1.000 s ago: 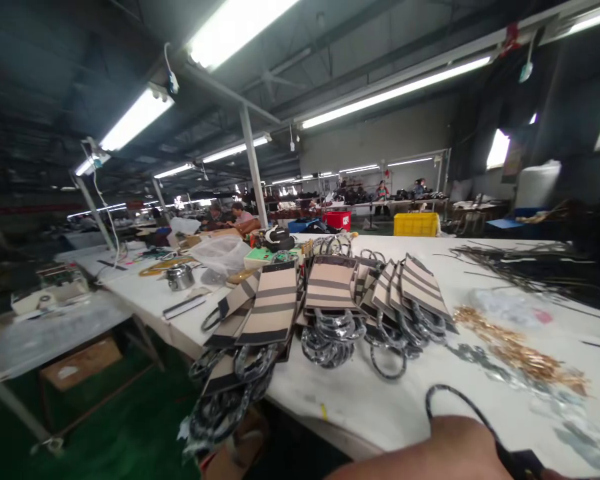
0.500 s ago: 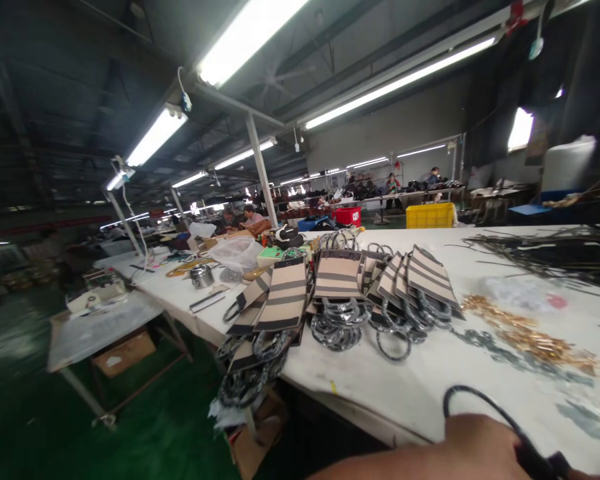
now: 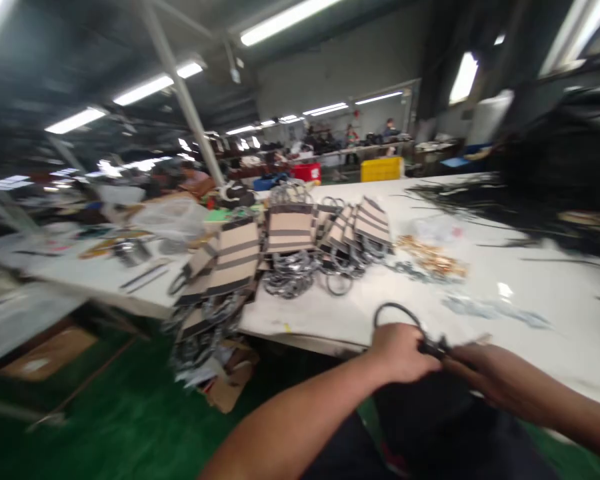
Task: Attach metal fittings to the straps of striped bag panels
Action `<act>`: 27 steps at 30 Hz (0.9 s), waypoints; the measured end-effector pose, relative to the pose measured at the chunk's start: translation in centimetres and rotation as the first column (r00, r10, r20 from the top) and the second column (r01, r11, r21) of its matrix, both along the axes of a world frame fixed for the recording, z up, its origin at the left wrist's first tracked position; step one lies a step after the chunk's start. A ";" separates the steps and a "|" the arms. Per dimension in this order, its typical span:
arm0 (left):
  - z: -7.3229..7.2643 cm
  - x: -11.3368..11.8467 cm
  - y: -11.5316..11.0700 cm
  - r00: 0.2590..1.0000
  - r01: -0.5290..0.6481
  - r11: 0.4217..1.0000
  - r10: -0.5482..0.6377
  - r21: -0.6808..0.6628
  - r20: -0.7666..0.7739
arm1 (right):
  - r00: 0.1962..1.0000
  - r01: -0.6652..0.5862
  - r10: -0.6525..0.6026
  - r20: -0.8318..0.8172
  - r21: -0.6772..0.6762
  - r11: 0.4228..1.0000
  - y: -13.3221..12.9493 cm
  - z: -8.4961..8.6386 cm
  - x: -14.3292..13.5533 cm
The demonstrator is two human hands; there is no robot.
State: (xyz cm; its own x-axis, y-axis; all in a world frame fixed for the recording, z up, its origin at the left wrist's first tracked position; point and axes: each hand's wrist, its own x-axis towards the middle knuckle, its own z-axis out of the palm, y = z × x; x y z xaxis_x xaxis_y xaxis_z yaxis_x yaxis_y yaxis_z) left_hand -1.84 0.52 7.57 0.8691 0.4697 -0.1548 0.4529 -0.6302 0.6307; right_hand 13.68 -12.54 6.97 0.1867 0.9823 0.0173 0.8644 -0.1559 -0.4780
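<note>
My left hand [image 3: 403, 352] is closed on a black looped handle [image 3: 397, 308] at the front edge of the white table [image 3: 300, 325]. Close on its right, my right hand [image 3: 480, 367] is at the dark end of the same handle, its fingers blurred and partly hidden. Left of my hands, striped beige and black pieces [image 3: 234, 257] with plastic-wrapped black handles lie in piles, some hanging over the table edge. Gold metal parts [image 3: 433, 259] lie beyond my hands.
Long black strips [image 3: 460, 200] cover the back right of the table. Small clear plastic pieces [image 3: 495, 311] lie right of my hands. A yellow crate [image 3: 381, 169] and a red crate [image 3: 306, 172] stand behind. A side table [image 3: 25, 320] is at the left.
The view has turned right and down, so the piles sit further left. Both forearms now show, and my right hand has come into view beside my left.
</note>
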 end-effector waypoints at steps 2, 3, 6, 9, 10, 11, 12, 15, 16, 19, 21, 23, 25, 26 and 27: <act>0.7 -0.2 0.8 0.998 -0.012 1.000 0.011 0.016 0.069 | 0.991 -0.120 0.113 -0.077 -0.087 0.989 -1.1 1.0 0.5; 0.8 -0.3 1.3 0.995 0.017 1.000 -0.016 -0.003 0.097 | 0.988 -0.135 0.128 -0.081 -0.077 0.988 -1.1 1.3 0.5; 0.8 -0.8 2.1 0.983 0.085 0.994 -0.074 -0.062 0.171 | 0.988 -0.139 0.136 -0.070 -0.042 0.989 -0.7 1.6 0.2; 0.9 -1.4 2.1 0.976 0.125 0.987 -0.105 -0.100 0.189 | 0.986 -0.159 0.159 -0.057 -0.001 0.987 -0.5 1.4 -0.7; 0.9 -1.5 2.0 0.976 0.129 0.986 -0.108 -0.102 0.188 | 0.985 -0.163 0.164 -0.056 0.010 0.987 -0.5 1.2 -0.9; 1.0 -1.6 2.0 0.977 0.127 0.987 -0.107 -0.100 0.184 | 0.985 -0.161 0.162 -0.053 0.019 0.987 -0.5 1.0 -1.1; 0.9 -1.6 2.1 0.979 0.122 0.988 -0.103 -0.099 0.177 | 0.987 -0.153 0.155 -0.050 0.028 0.988 -0.5 0.7 -1.2; 0.6 -1.4 2.3 0.983 0.120 0.984 -0.099 -0.133 0.154 | 0.991 -0.123 0.126 -0.041 0.057 0.991 -0.5 -0.2 -1.5; 0.5 -1.4 2.4 0.983 0.132 0.978 -0.108 -0.163 0.150 | 0.992 -0.115 0.117 -0.038 0.069 0.991 -0.5 -0.5 -1.6; 0.1 -1.3 2.4 0.977 0.181 0.949 -0.143 -0.256 0.160 | 0.996 -0.084 0.088 -0.028 0.101 0.991 -0.6 -1.1 -2.0; 0.0 -1.3 2.2 0.974 0.185 0.941 -0.138 -0.283 0.179 | 0.999 -0.045 0.049 -0.023 0.121 0.992 -0.8 -1.2 -2.2; 0.2 -1.3 2.0 0.974 0.165 0.945 -0.110 -0.284 0.200 | 0.999 -0.023 0.027 -0.024 0.154 0.988 -1.1 -1.3 -2.4; 0.5 -1.3 1.8 0.971 0.160 0.945 -0.098 -0.285 0.220 | 0.999 -0.009 0.015 -0.028 0.198 0.980 -1.2 -1.3 -2.6; 0.7 -1.3 1.8 0.967 0.166 0.944 -0.099 -0.286 0.233 | 1.000 0.001 0.006 -0.030 0.219 0.976 -1.3 -1.3 -2.6; 0.8 -1.3 1.7 0.963 0.176 0.942 -0.105 -0.285 0.246 | 0.999 0.016 -0.010 -0.030 0.235 0.972 -1.3 -1.3 -2.8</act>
